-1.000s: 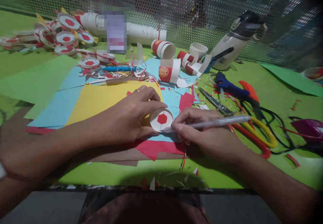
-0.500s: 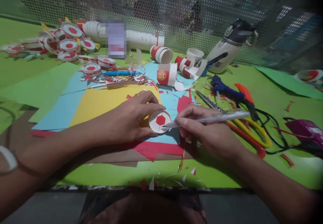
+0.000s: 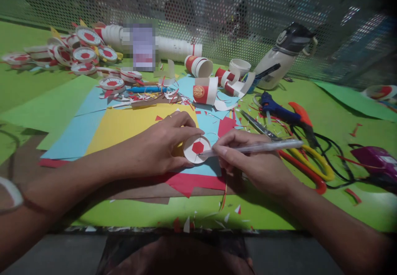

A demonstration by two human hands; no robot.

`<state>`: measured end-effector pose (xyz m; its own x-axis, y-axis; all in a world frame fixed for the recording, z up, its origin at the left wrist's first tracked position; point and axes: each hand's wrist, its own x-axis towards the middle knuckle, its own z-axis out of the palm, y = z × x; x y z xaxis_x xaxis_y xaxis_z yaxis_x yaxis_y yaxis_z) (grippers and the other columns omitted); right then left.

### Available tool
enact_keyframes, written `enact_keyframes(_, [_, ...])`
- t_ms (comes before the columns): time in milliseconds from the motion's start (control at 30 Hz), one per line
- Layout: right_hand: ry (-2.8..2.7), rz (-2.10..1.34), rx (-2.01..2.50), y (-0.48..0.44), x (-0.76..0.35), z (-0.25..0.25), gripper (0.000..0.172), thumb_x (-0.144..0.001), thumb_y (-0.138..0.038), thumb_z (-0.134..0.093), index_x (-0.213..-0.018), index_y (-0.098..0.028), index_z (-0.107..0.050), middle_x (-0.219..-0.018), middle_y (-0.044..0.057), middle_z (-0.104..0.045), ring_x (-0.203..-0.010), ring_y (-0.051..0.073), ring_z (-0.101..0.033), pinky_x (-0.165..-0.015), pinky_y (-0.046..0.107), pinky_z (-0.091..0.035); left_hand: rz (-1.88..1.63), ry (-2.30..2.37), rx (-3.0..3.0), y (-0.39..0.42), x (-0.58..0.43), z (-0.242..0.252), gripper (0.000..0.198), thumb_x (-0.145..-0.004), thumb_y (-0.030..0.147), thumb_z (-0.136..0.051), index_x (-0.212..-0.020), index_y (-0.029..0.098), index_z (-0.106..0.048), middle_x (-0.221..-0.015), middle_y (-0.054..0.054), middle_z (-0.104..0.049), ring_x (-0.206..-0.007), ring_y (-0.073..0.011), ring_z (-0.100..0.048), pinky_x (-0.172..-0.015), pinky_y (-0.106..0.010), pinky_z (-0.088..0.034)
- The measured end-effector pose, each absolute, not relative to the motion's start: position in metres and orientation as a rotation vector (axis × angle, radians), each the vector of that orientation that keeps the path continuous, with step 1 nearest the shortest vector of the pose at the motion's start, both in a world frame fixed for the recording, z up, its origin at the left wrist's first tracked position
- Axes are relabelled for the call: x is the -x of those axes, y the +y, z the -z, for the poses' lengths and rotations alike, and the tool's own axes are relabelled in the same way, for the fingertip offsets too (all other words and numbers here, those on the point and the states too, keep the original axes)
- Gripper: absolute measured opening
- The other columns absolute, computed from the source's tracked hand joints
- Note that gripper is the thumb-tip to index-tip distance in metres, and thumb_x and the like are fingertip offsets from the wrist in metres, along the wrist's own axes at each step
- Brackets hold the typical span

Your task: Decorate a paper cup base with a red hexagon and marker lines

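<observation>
My left hand (image 3: pixel 173 142) grips a round white paper cup base (image 3: pixel 189 151) by its rim, thumb below and fingers above. A red paper hexagon (image 3: pixel 198 147) lies at the middle of the disc, with thin dark lines running out from it. In my right hand (image 3: pixel 245 153) is a pen (image 3: pixel 263 146), its tip touching the white face just below and right of the hexagon. Under both hands lie blue paper (image 3: pixel 207 170), yellow paper (image 3: pixel 120 126) and red paper (image 3: pixel 186 182).
Scissors (image 3: pixel 322 163) and a blue glue gun (image 3: pixel 279 111) with a black cord lie to the right. Cut paper cups (image 3: pixel 206 92) and paper scraps are beyond my hands. Finished-looking discs (image 3: pixel 84 55) pile at the back left; a bottle (image 3: pixel 276 60) leans at the back right.
The pen has tilted slightly, and its tip has shifted a little to the left on the disc. My left hand keeps the same hold.
</observation>
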<state>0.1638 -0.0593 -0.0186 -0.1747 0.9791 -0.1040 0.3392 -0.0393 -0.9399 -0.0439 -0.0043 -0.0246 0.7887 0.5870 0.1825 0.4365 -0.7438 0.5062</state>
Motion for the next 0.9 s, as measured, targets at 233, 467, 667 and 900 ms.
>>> enact_keyframes(233, [-1.601,-1.227,1.426,-0.0598,-0.1640,0.0204,0.013,-0.084,-0.025,-0.061,-0.073,-0.017,-0.063,-0.052,-0.003,-0.058,-0.045,0.009,-0.055,-0.042,0.019,-0.041,-0.487,0.740,-2.544,-0.0032,0.0447,0.0273,0.021,-0.085,0.033,-0.059,-0.102,0.021,-0.063,-0.103,-0.005,-0.050,-0.093,-0.0175,-0.052,-0.079,-0.028,-0.044])
enact_keyframes(467, [-1.641,-1.231,1.437,-0.0605,-0.1639,0.0196,0.011,-0.083,-0.021,-0.060,-0.074,-0.016,-0.064,-0.055,-0.003,-0.058,-0.045,0.008,-0.052,-0.042,0.018,-0.040,-0.461,0.744,-2.544,-0.0035,0.0441,0.0265,0.022,-0.083,0.030,-0.061,-0.103,0.021,-0.063,-0.103,-0.006,-0.050,-0.093,-0.0180,-0.052,-0.078,-0.028,-0.045])
enact_keyframes(667, [-1.608,-1.269,1.475,-0.0617,-0.1630,0.0198,0.009,-0.081,-0.020,-0.061,-0.073,-0.016,-0.063,-0.052,-0.004,-0.057,-0.043,0.008,-0.052,-0.040,0.018,-0.038,-0.462,0.759,-2.538,-0.0028,0.0448,0.0293,0.021,-0.082,0.029,-0.061,-0.102,0.021,-0.064,-0.105,-0.006,-0.052,-0.094,-0.0191,-0.052,-0.079,-0.029,-0.045])
enact_keyframes(900, [-1.573,-1.238,1.427,-0.0603,-0.1654,0.0197,0.012,-0.083,-0.026,-0.062,-0.075,-0.016,-0.063,-0.055,-0.002,-0.060,-0.045,0.009,-0.056,-0.042,0.018,-0.043,-0.458,0.748,-2.534,-0.0032,0.0451,0.0280,0.023,-0.085,0.033,-0.060,-0.105,0.022,-0.063,-0.105,-0.005,-0.051,-0.094,-0.0179,-0.052,-0.080,-0.028,-0.045])
